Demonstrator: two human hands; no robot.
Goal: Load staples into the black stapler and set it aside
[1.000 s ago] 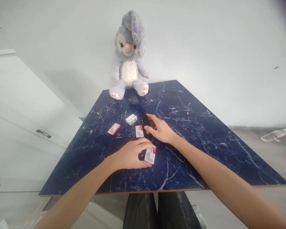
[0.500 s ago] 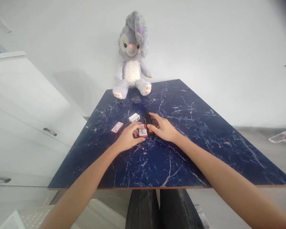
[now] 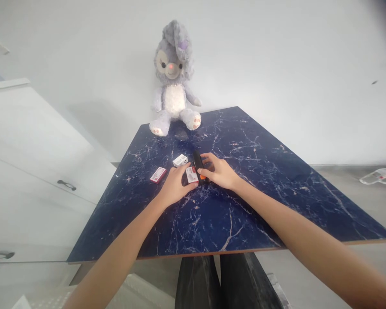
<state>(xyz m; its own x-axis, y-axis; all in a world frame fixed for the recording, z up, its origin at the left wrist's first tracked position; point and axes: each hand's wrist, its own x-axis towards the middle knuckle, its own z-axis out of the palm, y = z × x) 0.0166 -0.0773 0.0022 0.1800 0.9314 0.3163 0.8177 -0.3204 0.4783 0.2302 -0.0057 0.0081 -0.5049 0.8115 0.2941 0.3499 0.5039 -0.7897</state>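
Note:
My left hand (image 3: 176, 184) has its thumb and fingers closed around the ends of a small red-and-white box (image 3: 191, 175), printed side up. Directly to its right, a black stapler (image 3: 197, 159) with an orange part points away from me. My right hand (image 3: 219, 171) grips it from the right side, thumb near the orange part and fingers on the far side. The box and the stapler are side by side; whether they touch is hard to see. A white box (image 3: 180, 161) lies just beyond my left fingers. Left of that hand lies another red-and-white box (image 3: 158, 175).
A grey plush rabbit (image 3: 174, 101) sits at the far edge of the blue marble-patterned table (image 3: 260, 206), against the wall. A white cabinet (image 3: 35, 171) with dark handles stands to the left. Clear plastic packaging (image 3: 378, 175) lies beyond the table on the right.
My left fingers have shifted to the box's edges, baring more of its printed top. The stapler looks slightly more tilted in my right hand. The whole view has shifted a little.

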